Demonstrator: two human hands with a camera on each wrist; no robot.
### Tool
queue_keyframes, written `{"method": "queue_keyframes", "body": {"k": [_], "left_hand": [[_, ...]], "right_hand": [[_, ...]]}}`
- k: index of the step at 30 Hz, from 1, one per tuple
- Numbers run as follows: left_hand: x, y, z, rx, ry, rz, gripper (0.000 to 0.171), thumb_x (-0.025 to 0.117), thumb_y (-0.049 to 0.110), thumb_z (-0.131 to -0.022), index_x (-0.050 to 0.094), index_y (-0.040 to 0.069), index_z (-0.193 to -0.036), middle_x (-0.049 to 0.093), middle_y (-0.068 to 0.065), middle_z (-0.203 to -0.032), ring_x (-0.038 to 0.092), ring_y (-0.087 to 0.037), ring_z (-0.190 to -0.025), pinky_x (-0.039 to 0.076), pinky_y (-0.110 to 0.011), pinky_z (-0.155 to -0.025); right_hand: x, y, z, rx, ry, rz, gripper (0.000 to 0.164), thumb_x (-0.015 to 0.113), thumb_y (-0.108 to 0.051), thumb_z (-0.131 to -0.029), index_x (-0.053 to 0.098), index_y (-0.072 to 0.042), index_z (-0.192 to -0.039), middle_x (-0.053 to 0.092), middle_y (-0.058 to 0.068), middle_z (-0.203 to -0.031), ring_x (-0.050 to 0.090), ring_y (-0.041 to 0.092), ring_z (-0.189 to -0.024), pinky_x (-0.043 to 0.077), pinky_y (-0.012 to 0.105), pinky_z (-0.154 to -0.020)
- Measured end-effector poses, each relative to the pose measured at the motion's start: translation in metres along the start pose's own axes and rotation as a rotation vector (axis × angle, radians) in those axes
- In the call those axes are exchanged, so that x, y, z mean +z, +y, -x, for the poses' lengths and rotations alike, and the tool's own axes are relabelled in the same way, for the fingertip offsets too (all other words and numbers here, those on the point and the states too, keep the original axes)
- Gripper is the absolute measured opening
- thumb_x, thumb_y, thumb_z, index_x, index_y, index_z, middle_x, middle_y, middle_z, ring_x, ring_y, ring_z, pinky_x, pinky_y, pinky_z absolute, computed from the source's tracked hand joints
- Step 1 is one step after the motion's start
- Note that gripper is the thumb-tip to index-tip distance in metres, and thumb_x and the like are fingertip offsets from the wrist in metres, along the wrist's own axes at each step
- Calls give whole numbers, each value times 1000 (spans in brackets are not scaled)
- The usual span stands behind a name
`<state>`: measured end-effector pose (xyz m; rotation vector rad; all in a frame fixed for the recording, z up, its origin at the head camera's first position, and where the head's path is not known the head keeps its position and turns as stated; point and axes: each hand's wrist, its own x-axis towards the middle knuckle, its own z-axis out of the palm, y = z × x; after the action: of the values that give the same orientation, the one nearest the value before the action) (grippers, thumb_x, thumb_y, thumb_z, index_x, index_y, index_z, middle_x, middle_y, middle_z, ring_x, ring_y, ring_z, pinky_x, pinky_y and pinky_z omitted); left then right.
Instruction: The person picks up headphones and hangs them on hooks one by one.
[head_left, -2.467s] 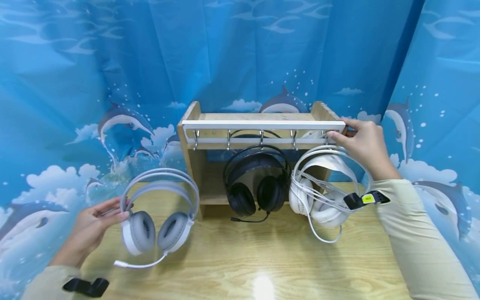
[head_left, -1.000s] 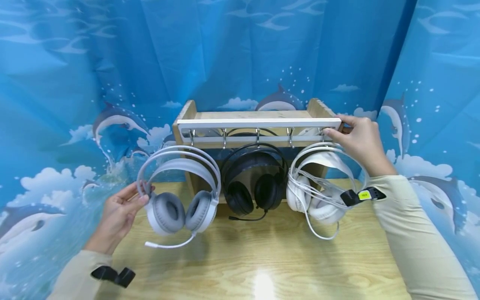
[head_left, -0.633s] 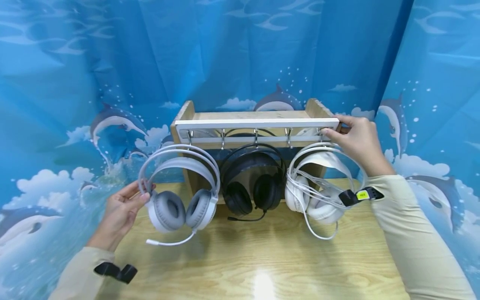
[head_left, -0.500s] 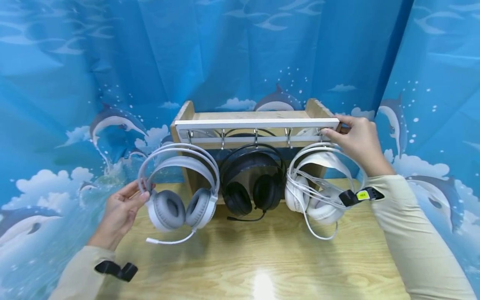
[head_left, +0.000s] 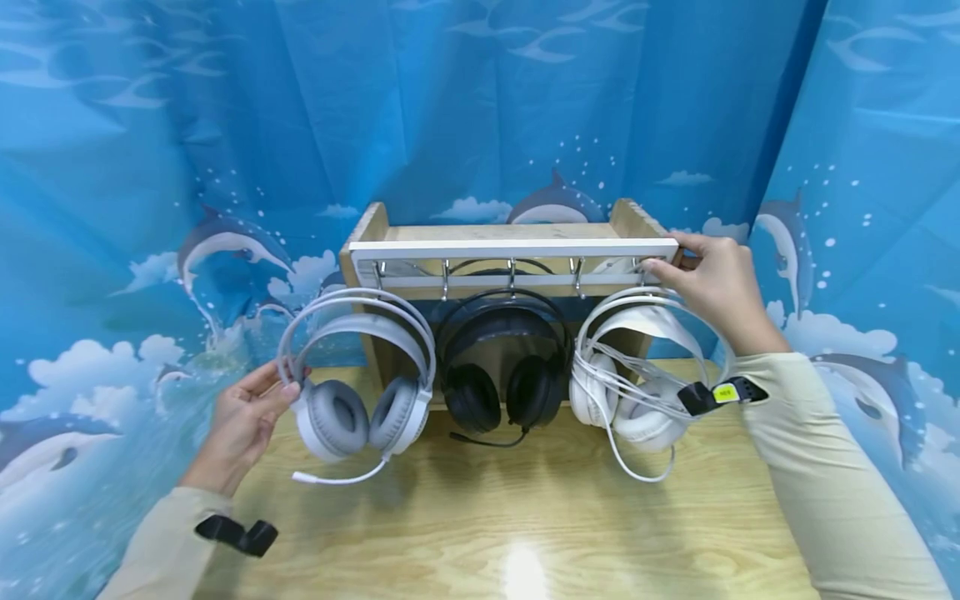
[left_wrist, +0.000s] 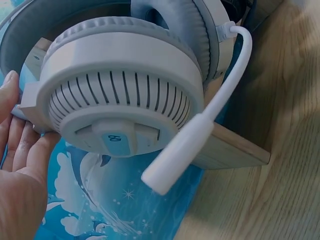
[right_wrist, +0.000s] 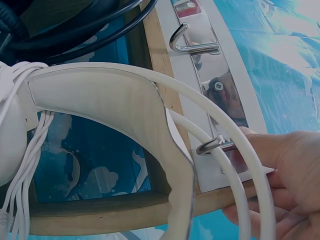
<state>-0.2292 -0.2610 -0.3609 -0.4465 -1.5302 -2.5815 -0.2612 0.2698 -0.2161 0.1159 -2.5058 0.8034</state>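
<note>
My left hand (head_left: 240, 421) pinches the left side of a white headset with grey cushions (head_left: 337, 421), by the joint above its ear cup. Its headband overlaps the leftmost hook (head_left: 378, 273) in the head view. The left wrist view shows the slotted ear cup (left_wrist: 117, 100) and white microphone boom (left_wrist: 177, 152) close up. My right hand (head_left: 723, 279) grips the right end of the white hook rail (head_left: 517, 248), thumb in front. Below that hand hangs a white headset with bundled cable (head_left: 596, 392); its thin outer bands pass over the end hook (right_wrist: 215, 145).
A wooden rack (head_left: 352, 262) carries the rail and stands on a wood-grain table (head_left: 465, 533). From its middle hook (head_left: 512, 275) hangs a black headset (head_left: 472, 398), between the two white ones. A blue dolphin-print curtain (head_left: 480, 100) rises close behind.
My left hand has brought the grey-cushioned headset rightward and up to the rack's left end, then nearly stopped. The black headset has shifted slightly. My right hand stays on the rail.
</note>
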Motion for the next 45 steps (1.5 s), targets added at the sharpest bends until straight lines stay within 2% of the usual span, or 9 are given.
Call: {"method": "queue_keyframes", "body": {"k": [8, 15, 22, 26, 35, 40, 45], "left_hand": [[-3, -2, -5, -17, 21, -40, 40, 53, -17, -89, 72, 12, -110, 72, -6, -102, 68, -14, -94, 50, -22, -83], [-10, -10, -9, -31, -25, 6, 42, 49, -18, -90, 71, 11, -111, 71, -7, -105, 68, -16, -96, 50, -23, -84], [-13, -20, -13, 11, -89, 24, 42, 46, -21, -90, 70, 5, -113, 71, -9, -106, 67, -16, -99, 49, -24, -87], [-15, -23, -16, 19, -93, 8, 42, 47, -21, -90, 70, 6, -112, 71, -9, -106, 67, -15, -101, 49, -23, -88], [-18, -25, -18, 7, -92, -36, 40, 50, -17, -91, 70, 9, -114, 71, -5, -109, 66, -12, -103, 48, -21, -89], [-18, -25, -17, 7, -109, -7, 42, 46, -18, -92, 70, 9, -115, 70, -5, -110, 65, -13, -104, 48, -22, -90], [-18, -23, -16, -9, -124, 26, 43, 45, -17, -93, 68, 9, -118, 69, -6, -113, 64, -13, -107, 47, -22, -90]], "right_hand": [[1, 1, 0, -11, 18, 11, 61, 68, -36, -89, 54, 2, -133, 68, 27, -103, 66, 33, -84, 41, 22, -46], [1, 1, 0, -12, 12, 6, 63, 68, -37, -89, 51, 1, -136, 67, 28, -105, 66, 34, -87, 41, 22, -47], [1, 0, -1, -6, 6, -9, 63, 68, -36, -89, 50, 1, -136, 66, 29, -108, 66, 37, -92, 42, 20, -47], [1, 0, 1, -4, 4, -6, 62, 68, -35, -90, 50, 2, -136, 66, 28, -108, 66, 36, -92, 42, 20, -48], [0, -1, 1, -2, 1, -7, 63, 67, -35, -90, 49, 2, -137, 66, 28, -108, 66, 38, -95, 42, 20, -49], [0, 0, 1, -1, 0, -12, 64, 67, -36, -90, 49, 1, -138, 66, 28, -108, 66, 37, -94, 42, 22, -47], [1, 1, 2, -7, 11, -1, 63, 68, -36, -89, 50, 0, -137, 68, 26, -103, 67, 32, -86, 39, 25, -45]]}}
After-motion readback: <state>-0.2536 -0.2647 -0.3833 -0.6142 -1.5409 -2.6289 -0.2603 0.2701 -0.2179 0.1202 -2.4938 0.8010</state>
